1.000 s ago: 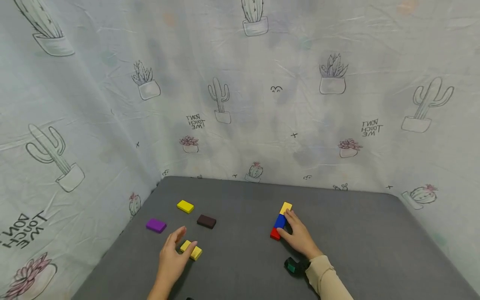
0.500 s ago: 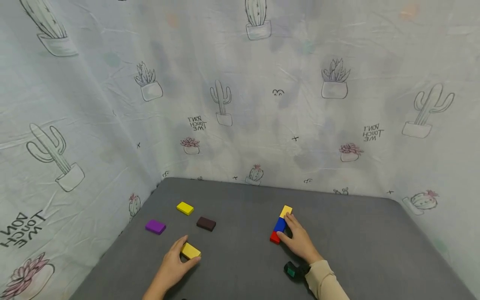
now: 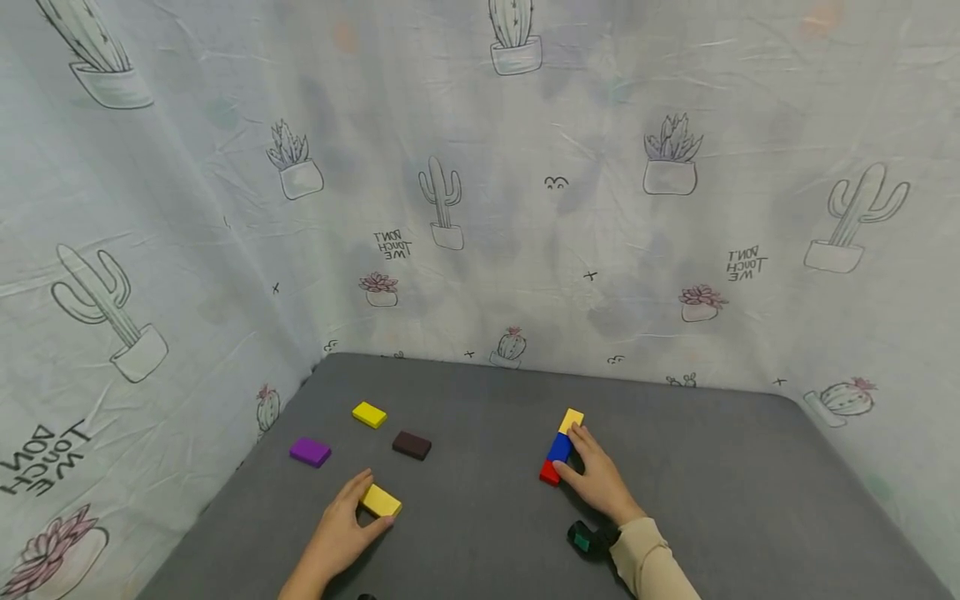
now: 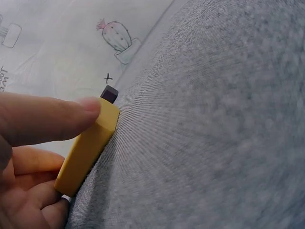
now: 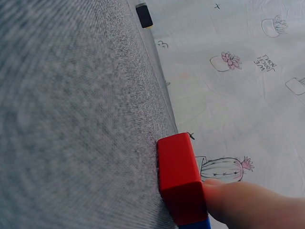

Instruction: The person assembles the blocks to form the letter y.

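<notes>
On the left of the grey table in the head view, my left hand (image 3: 341, 529) holds a yellow block (image 3: 382, 502) between thumb and fingers. The left wrist view has the thumb at one end of this block and curled fingers by the other. Toward the right, a red block (image 3: 550, 473), a blue block (image 3: 559, 448) and a light yellow block (image 3: 572, 419) lie end to end in a slanting row. My right hand (image 3: 602, 486) rests along that row's right side, fingers extended near the yellow end. Its thumb (image 5: 238, 202) touches the red block in the right wrist view.
Beyond the left hand lie a dark brown block (image 3: 412, 445), a purple block (image 3: 310, 452) and a bright yellow block (image 3: 369, 414). A hanging cloth (image 3: 480, 208) printed with cacti closes off the back and left of the table (image 3: 480, 417).
My left hand has come in round the yellow block, its thumb moving from above it to its near edge. The right hand stays at the row of blocks.
</notes>
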Action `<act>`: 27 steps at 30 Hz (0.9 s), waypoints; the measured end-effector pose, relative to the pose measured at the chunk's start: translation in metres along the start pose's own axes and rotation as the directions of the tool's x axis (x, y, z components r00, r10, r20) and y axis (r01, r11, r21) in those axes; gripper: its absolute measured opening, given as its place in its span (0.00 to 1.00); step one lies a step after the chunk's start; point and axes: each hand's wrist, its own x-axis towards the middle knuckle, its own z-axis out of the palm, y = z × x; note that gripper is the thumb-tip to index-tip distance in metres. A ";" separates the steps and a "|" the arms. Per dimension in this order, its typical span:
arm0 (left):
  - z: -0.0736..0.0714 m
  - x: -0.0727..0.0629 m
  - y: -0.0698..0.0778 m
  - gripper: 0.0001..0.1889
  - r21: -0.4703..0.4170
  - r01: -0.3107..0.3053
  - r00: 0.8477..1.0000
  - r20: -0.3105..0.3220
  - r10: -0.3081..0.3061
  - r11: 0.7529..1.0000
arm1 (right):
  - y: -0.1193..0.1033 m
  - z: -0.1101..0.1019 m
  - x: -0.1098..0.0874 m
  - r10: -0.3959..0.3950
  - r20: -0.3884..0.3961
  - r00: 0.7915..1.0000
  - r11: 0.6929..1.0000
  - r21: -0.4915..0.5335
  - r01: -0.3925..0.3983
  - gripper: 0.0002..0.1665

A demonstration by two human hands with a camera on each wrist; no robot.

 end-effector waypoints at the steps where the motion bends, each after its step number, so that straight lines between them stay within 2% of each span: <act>1: 0.000 0.000 0.000 0.43 0.002 0.002 1.000 0.003 -0.002 1.000 | 0.000 0.000 0.000 0.000 0.000 1.000 1.000 0.003 0.000 0.43; 8: 0.000 0.002 -0.001 0.42 0.014 0.035 0.999 0.018 -0.035 0.999 | 0.001 0.001 0.000 -0.003 0.001 1.000 1.000 -0.012 0.003 0.44; 15: -0.001 0.002 0.000 0.41 0.004 0.002 1.000 0.000 -0.002 1.000 | 0.001 0.001 0.001 -0.002 -0.009 1.000 1.000 -0.011 0.002 0.44; 27: -0.002 0.001 0.000 0.41 -0.012 0.028 0.999 -0.034 -0.028 1.000 | 0.000 0.001 0.000 0.013 0.002 1.000 1.000 -0.011 -0.013 0.43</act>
